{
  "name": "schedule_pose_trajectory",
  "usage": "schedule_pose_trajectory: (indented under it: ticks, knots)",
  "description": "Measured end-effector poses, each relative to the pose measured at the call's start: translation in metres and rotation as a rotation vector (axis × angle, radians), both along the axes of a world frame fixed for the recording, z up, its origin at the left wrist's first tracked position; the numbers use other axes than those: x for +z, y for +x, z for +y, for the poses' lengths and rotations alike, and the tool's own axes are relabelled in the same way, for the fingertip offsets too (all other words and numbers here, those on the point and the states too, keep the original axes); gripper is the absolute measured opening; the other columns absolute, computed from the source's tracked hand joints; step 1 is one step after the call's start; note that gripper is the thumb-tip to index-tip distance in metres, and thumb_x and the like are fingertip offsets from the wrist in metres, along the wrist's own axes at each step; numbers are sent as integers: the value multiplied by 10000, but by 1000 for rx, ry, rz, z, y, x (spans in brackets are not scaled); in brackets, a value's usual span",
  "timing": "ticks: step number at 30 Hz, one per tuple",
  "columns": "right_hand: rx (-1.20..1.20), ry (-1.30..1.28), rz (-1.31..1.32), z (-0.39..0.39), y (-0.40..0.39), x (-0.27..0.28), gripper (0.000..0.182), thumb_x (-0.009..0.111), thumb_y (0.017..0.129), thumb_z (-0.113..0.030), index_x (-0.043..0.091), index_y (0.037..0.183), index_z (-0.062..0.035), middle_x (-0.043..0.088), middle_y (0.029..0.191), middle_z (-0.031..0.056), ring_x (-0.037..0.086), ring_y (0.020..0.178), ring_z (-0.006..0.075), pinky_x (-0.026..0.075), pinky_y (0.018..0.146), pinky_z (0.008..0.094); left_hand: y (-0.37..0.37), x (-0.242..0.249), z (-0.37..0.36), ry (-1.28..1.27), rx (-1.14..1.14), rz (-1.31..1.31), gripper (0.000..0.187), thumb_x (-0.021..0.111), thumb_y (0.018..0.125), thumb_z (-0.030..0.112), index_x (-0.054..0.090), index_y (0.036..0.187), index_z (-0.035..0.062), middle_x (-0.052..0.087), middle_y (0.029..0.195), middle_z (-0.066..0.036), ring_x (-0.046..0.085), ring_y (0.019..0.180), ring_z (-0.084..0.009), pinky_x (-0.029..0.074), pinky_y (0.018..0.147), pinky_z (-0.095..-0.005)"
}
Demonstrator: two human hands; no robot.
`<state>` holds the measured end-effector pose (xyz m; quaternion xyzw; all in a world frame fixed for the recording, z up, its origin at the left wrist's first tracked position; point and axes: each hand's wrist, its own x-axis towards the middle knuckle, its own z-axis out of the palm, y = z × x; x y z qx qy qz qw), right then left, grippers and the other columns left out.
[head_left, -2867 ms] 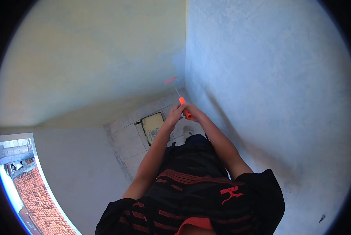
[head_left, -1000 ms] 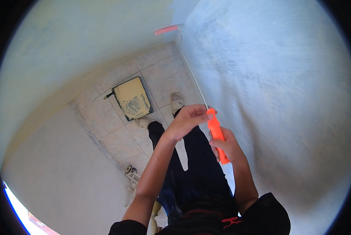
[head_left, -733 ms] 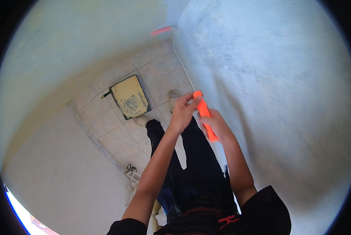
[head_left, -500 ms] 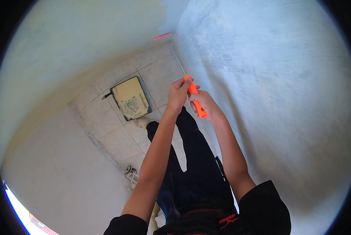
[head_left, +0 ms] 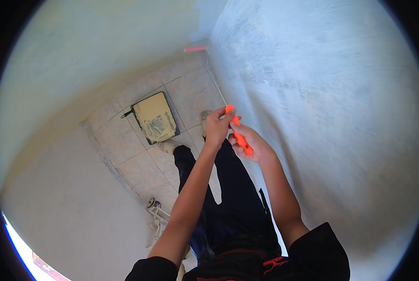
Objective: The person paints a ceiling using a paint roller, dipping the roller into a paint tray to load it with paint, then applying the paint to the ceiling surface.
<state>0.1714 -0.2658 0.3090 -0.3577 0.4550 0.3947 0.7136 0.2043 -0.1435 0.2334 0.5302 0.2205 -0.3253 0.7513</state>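
An orange handle (head_left: 241,139) belongs to a long thin roller with a metal rod. My left hand (head_left: 218,126) is closed round the handle's upper end. Lower down, my right hand (head_left: 251,143) grips the same handle, its fingers partly hidden. From the handle the rod runs up to a narrow pinkish-red roller head (head_left: 195,48), at the foot of the wall near the corner.
A paint tray (head_left: 157,118) with cream paint lies on the tiled floor, a dark-handled brush (head_left: 126,114) at its left edge. The right wall (head_left: 340,117) stands close beside my right arm. A white metal object (head_left: 157,220) is by the left wall.
Both hands have moved down and slightly right with the handle, towards my body. The roller head has shifted slightly down and turned nearer level. My right shoe now shows beside my left hand.
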Motion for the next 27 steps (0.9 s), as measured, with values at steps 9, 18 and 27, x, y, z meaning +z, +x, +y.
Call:
schedule_pose_trajectory:
  ticks: [9,18,27]
  knots:
    - [-16,2,-75,5,47,-52,366,466,1034,-486,522,973,-130,505,685,14,419,499,106,327,452,251,40,-47,5,28,90,-14,318,629,989,234,681,940,-76,700,827,-92,646,721,-133,533,687,-296]
    - [11,-105,-185,23,36,44,470,446,1024,-527,534,998,-67,491,624,24,431,388,121,334,349,256,33,46,22,-31,13,-40,392,596,1014,247,612,1195,-101,695,1076,-156,707,962,-211,555,860,-333]
    - [-65,-46,-216,44,-28,194,498,384,1046,-492,511,928,-25,518,602,63,473,338,160,416,308,279,-27,203,51,-240,-28,-111,418,601,989,46,482,1356,-115,566,1276,-156,682,1029,-211,564,904,-323]
